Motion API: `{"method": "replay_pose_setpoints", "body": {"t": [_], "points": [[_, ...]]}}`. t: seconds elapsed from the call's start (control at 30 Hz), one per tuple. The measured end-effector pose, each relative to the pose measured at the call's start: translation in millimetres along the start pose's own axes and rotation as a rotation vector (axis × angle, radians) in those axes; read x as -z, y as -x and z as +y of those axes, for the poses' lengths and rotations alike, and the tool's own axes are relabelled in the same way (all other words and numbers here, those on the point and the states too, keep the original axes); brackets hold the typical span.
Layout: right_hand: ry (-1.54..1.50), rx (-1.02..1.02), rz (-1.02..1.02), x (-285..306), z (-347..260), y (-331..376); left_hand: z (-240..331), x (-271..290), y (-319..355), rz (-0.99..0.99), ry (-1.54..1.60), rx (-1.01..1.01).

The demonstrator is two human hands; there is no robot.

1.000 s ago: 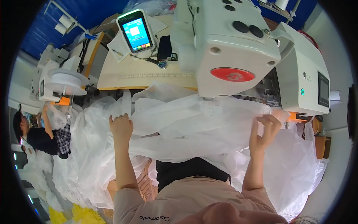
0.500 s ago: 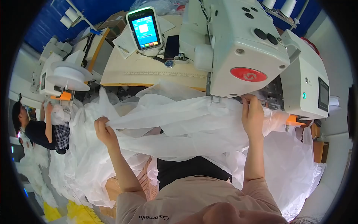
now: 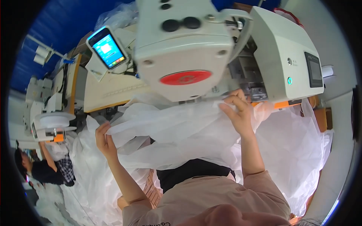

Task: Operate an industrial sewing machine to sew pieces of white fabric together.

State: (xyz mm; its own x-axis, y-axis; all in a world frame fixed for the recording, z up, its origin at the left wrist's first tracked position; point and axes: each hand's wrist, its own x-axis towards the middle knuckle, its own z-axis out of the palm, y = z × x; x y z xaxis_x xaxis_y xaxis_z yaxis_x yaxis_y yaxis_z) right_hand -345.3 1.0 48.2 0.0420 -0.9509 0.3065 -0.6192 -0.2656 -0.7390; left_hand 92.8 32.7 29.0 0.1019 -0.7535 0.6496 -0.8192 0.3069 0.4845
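Observation:
Sheer white fabric [image 3: 173, 128] stretches between my hands and drapes over my lap. My left hand [image 3: 105, 140] pinches its edge at the left, fingers closed. Beside the sewing machine head [image 3: 184, 52], my right hand [image 3: 239, 113] holds the fabric's upper edge between bent fingers and thumb. The fabric's far edge runs beneath the machine head, close to the metal foot [image 3: 188, 101]. The needle itself is hidden behind the head.
A white control box [image 3: 288, 56] with a dark screen stands at the right. On the table [image 3: 98, 88] at the left sits a lit touch screen [image 3: 107, 49]. Far left, a person [image 3: 43, 171] works at another machine with a white reel [image 3: 54, 119].
My view has turned to the right, so the machine head appears further left. My right hand has drawn back slightly from the machine and its fingers are more bent; both hands keep the fabric.

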Motion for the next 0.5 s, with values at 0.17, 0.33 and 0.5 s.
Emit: {"method": "replay_pose_setpoints", "body": {"t": [0.17, 0.33, 0.5], "points": [[-0.549, -0.454, 0.101, 36, 4, 27, 32, -27, -32, -0.122, 0.250, 0.014], [0.160, -0.486, 0.437, 61, 16, 33, 81, -70, -33, -0.287, 0.146, -0.168], [0.815, 0.091, 0.389, 56, 27, 6, 68, -95, -23, -0.258, 0.182, 0.071]]}}
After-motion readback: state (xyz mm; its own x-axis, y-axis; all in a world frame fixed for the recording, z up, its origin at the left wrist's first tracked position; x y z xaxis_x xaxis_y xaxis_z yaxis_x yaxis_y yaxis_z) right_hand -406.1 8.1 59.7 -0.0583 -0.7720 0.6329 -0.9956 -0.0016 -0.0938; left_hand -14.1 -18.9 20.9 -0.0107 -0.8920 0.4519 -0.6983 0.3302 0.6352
